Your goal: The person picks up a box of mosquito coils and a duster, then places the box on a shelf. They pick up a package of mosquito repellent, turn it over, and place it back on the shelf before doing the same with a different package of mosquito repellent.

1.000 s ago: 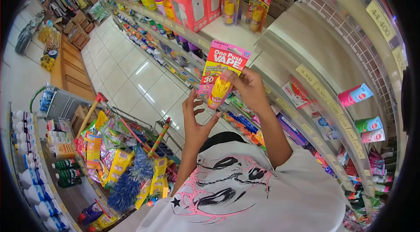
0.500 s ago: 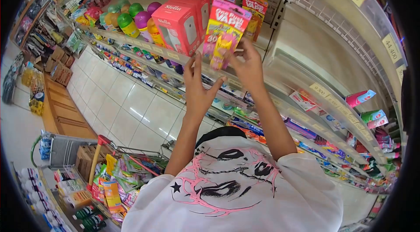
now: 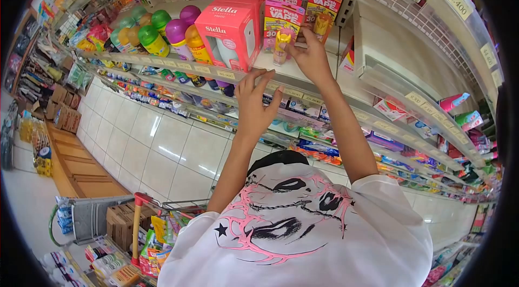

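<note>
My right hand (image 3: 312, 58) pinches the right edge of a pink and yellow One Push Vape pack (image 3: 274, 28). This pack stands upright near the front of the shelf, its lower end close to the shelf board. Behind and beside it are more Vape packs, one with a red and orange card (image 3: 321, 8). My left hand (image 3: 256, 97) is held below, in front of the shelf's price strip, fingers curved and apart with nothing in them. Pink Stella boxes (image 3: 230, 30) stand just left of the held pack.
Round-capped bottles (image 3: 175, 33) line the shelf left of the boxes. Lower shelves hold many packets. A shopping cart with a red and yellow handle (image 3: 136, 227) stands at lower left beside cardboard boxes (image 3: 121, 225). A wooden bench-like piece (image 3: 81, 160) lies beyond the tiled floor.
The pack in my right hand has moved away from me, back onto the shelf beside the Stella boxes, and now stands more upright. My left hand has lowered slightly away from it.
</note>
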{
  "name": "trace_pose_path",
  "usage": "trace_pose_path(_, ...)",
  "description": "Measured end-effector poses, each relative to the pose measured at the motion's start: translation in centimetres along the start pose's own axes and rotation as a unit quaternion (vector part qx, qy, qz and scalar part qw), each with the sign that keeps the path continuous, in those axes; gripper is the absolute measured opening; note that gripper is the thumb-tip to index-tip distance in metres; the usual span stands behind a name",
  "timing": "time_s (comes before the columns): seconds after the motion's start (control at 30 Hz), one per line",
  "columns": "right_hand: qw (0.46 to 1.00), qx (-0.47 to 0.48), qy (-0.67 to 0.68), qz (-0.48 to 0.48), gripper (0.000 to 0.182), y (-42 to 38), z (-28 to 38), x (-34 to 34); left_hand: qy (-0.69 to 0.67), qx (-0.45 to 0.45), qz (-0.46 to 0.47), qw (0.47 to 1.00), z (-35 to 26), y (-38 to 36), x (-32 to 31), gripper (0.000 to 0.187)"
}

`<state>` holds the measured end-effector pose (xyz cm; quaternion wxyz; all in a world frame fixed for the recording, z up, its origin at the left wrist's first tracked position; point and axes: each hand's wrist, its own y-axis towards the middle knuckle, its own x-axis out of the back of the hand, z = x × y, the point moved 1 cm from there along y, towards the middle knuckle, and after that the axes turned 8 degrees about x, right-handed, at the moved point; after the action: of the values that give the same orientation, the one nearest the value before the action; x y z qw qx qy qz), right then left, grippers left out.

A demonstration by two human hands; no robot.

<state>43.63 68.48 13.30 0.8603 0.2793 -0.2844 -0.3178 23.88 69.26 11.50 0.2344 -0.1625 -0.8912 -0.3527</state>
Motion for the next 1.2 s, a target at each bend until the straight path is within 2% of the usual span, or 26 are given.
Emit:
trace_pose_path(0.1, 0.998, -0.048, -0.018, 0.035, 0.041, 0.8, 0.6, -0.3, -0.017, -0.026, 0.005, 0.999, 0.4, 1.3, -0.6, 0.039)
trace_pose_path(0.3, 0.991, 0.027, -0.132, -0.001, 0.044, 1.3, 0.0, -0.6, -0.028, -0.052, 0.053, 0.997, 0.3, 3.1, -1.5, 0.04)
trace_pose_path(0.37, 0.998, 0.021, -0.033, -0.045, 0.053, 1.1, 0.9, -0.3, -0.028, -0.055, 0.061, 0.996, 0.3, 3.5, -1.8, 0.04)
trace_pose_path(0.47, 0.997, -0.027, 0.029, -0.073, 0.051, 1.4, 1.8, 0.3, -0.004, -0.041, 0.09, 0.995, 0.3, 4.3, -2.1, 0.041)
trace_pose_path(0.57, 0.996, -0.047, 0.043, -0.063, 0.043, 1.6, -1.6, 1.6, 0.018, -0.025, 0.099, 0.995, 0.8, 4.7, -2.8, 0.041)
trace_pose_path(0.77, 0.996, -0.074, 0.037, -0.04, 0.041, 1.7, -4.1, 1.0, 0.076, -0.028, 0.099, 0.992, 0.9, 5.5, -3.7, 0.049)
trace_pose_path(0.87, 0.996, -0.087, 0.005, -0.02, 0.041, 1.9, -3.4, 0.9, 0.074, -0.031, 0.085, 0.993, 1.1, 5.5, -4.2, 0.051)
trace_pose_path(0.97, 0.996, -0.085, 0.031, -0.001, 0.041, 1.9, -3.6, 0.6, 0.125, -0.048, 0.064, 0.989, 1.2, 5.3, -4.3, 0.053)
trace_pose_path(1.2, 0.994, -0.102, 0.042, 0.008, 0.044, 2.0, -1.5, 1.2, 0.125, -0.019, 0.085, 0.988, 0.4, 5.2, -3.6, 0.053)
